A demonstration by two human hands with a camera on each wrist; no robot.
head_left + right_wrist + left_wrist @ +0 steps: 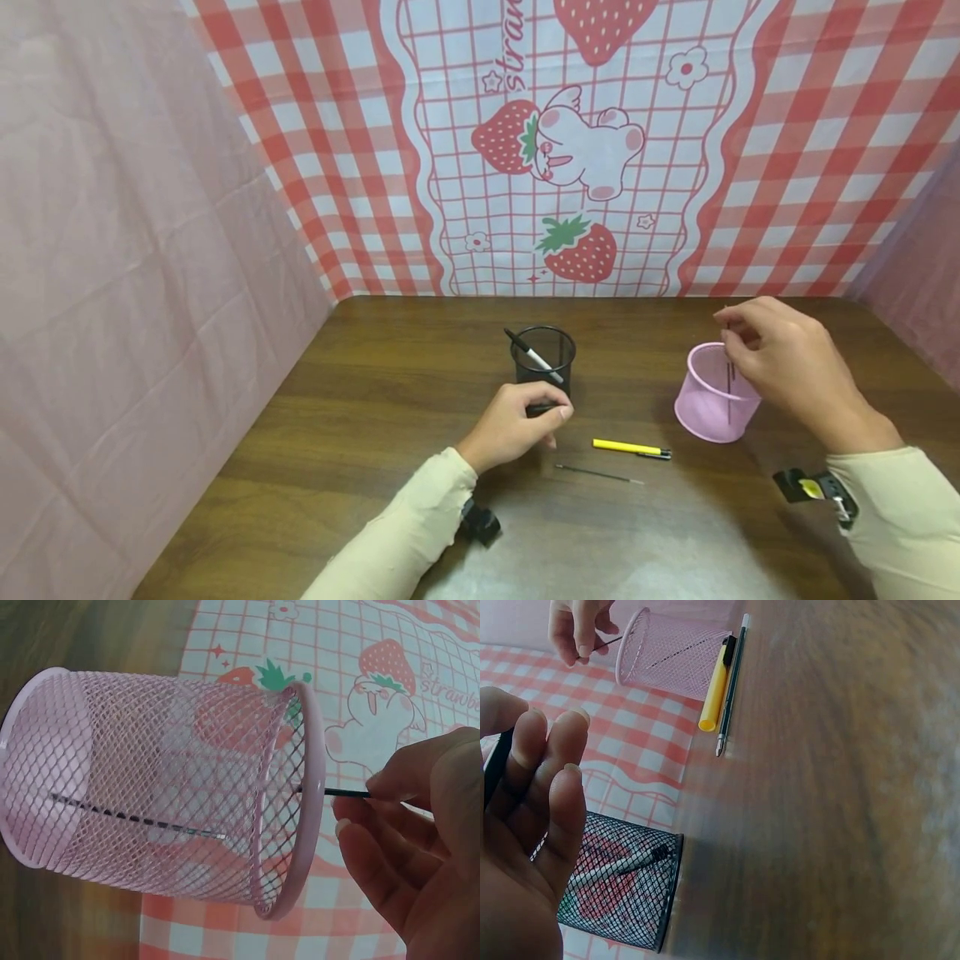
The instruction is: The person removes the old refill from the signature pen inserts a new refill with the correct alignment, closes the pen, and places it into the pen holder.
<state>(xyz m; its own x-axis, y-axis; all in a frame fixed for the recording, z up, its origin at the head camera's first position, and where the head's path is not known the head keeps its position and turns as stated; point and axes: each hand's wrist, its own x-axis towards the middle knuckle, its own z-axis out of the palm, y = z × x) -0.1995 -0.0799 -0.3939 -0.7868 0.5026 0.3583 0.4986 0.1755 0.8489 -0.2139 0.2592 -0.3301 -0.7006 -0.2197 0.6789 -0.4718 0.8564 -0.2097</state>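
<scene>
My right hand (787,358) pinches a thin dark pen refill (346,793) between thumb and fingertips at the mouth of a pink mesh pen cup (708,412). Another dark refill (135,817) leans inside that cup. In front of the black mesh pen cup (622,900), my left hand (517,425) holds a black pen-like piece (498,766) in curled fingers, mostly hidden by them. Between the hands lie a yellow pen (626,447) with a black clip and a loose refill (600,474), side by side on the table.
A black-and-white pen (534,350) leans in the black cup. The brown wooden table (360,417) ends at a red-checked strawberry cloth (585,167) behind and a plain pink cloth (135,250) on the left. Each wrist wears a black strap-on device (480,523).
</scene>
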